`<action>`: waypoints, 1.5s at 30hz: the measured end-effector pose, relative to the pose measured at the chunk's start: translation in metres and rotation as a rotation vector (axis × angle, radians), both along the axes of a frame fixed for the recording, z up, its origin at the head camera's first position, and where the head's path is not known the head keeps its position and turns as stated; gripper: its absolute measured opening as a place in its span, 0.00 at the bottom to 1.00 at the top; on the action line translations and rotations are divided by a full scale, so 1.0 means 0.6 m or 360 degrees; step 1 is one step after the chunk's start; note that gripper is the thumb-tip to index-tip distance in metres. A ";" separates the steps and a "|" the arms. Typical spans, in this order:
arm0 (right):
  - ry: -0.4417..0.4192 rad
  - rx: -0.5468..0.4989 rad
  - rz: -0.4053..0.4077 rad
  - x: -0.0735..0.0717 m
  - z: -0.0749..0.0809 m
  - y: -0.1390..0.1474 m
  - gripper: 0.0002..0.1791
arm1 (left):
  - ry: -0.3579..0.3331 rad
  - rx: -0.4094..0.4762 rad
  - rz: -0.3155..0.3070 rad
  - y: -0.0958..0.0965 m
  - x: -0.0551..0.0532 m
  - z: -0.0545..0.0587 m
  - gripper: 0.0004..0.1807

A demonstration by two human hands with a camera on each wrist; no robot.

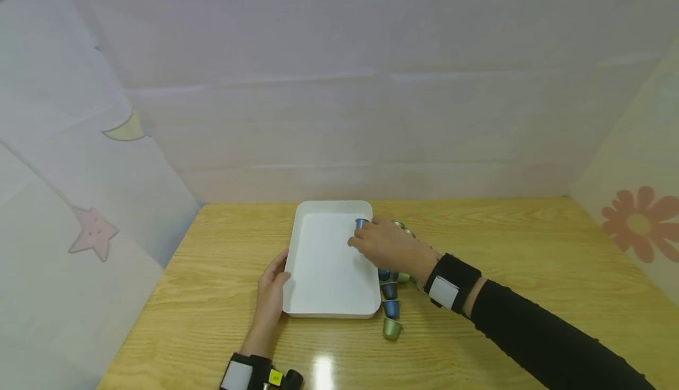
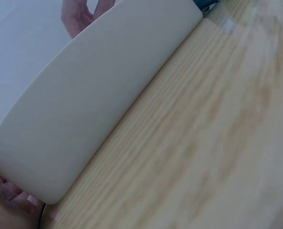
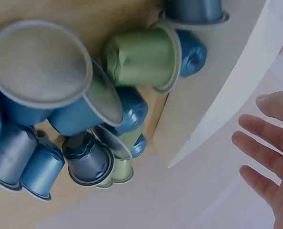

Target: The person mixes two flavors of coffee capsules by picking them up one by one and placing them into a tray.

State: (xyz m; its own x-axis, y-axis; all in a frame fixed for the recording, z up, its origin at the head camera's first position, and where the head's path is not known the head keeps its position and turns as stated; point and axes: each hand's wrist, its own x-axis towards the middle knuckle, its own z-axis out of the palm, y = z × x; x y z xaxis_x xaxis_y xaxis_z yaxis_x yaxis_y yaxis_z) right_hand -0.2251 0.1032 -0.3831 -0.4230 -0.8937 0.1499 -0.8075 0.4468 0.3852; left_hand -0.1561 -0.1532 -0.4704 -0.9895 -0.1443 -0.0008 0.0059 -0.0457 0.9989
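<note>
My left hand (image 1: pixel 272 293) grips the left wall of a shallow white tray (image 1: pixel 294 260), its thumb at the rim and fingers along the outside. Over the tray's right side is my right hand (image 1: pixel 389 245). Its fingers (image 3: pixel 265 152) are spread apart in the right wrist view, with nothing visible between them. One blue coffee capsule (image 1: pixel 362 223) shows just beyond these fingers, partly covered by them; whether they touch it I cannot tell. A pile of capsules lies against the tray's right side, among them a green capsule (image 3: pixel 141 57) and a dark blue capsule (image 3: pixel 89 160).
Everything stands on a wooden table (image 1: pixel 212 290). Along the tray's near right side runs a row with a blue capsule (image 1: pixel 391 308) and a green capsule (image 1: pixel 392 329). Behind the table rises a pale wall (image 1: pixel 339 113), with side walls left and right.
</note>
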 end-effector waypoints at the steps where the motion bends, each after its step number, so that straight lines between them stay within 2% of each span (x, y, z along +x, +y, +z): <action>1: -0.0005 -0.0017 0.0020 0.005 -0.001 -0.001 0.12 | 0.0001 -0.0004 0.0005 -0.001 0.001 0.000 0.26; 7: -0.0019 -0.0076 0.0087 0.034 -0.007 -0.004 0.13 | -0.0010 -0.0003 0.0017 -0.007 0.002 0.001 0.26; 13: -0.0055 -0.0036 0.0052 0.058 -0.012 0.007 0.13 | -0.0024 0.0017 0.0041 -0.006 0.001 0.001 0.26; 19: -0.0006 -0.0039 0.0013 0.079 -0.013 0.025 0.14 | -0.0023 0.0016 0.0023 -0.005 0.000 0.001 0.26; 26: -0.0015 -0.0151 -0.0033 0.094 -0.016 0.042 0.16 | -0.0013 0.0033 0.0004 -0.007 -0.002 0.004 0.26; 34: -0.0009 -0.0367 0.0043 0.108 -0.026 0.059 0.15 | -0.0020 0.0037 -0.0021 -0.005 0.001 0.002 0.26; 39: -0.0075 -0.0481 0.0019 0.126 -0.033 0.069 0.16 | -0.0017 0.0017 -0.0011 -0.006 0.002 0.002 0.26; 45: -0.0146 -0.0520 -0.0046 0.147 -0.037 0.079 0.18 | -0.0001 0.0019 -0.0002 -0.007 0.003 0.002 0.26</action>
